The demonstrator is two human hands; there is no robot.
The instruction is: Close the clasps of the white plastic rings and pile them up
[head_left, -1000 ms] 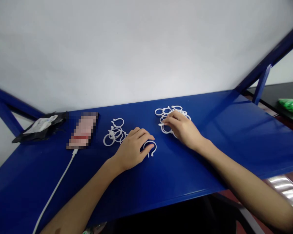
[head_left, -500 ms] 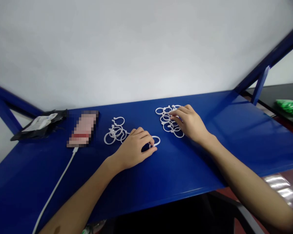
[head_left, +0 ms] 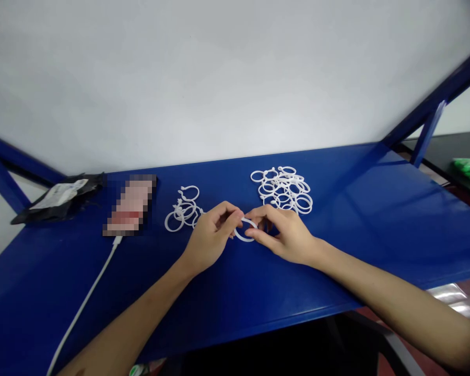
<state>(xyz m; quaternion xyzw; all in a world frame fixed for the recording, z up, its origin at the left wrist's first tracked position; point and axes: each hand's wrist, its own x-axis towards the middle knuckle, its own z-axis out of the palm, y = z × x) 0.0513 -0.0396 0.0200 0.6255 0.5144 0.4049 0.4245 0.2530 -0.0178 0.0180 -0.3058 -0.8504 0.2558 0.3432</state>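
Note:
Between my two hands is a white plastic ring (head_left: 243, 239), of the same look as the others on the table. My left hand (head_left: 213, 232) pinches its left side between thumb and fingers. My right hand (head_left: 284, 232) grips its right side in the same way. The fingers hide parts of the ring, so I cannot tell whether its clasp is fastened. Behind my right hand lies a heap of white rings (head_left: 284, 187), overlapping one another. A smaller group of white rings (head_left: 184, 211) with ball-shaped ends rests left of my left hand, partly covered by it.
All this lies on a blue table (head_left: 235, 292) against a pale wall (head_left: 219, 78). At the left are a blurred-out phone (head_left: 130, 206) with a white cable (head_left: 86, 303) and a black plastic package (head_left: 60, 198). Blue braces (head_left: 429, 130) stand at both sides.
My right hand has come away from the heap, toward me and leftward, and now holds the ring too. My left hand has lifted the ring and closed into a firmer pinch.

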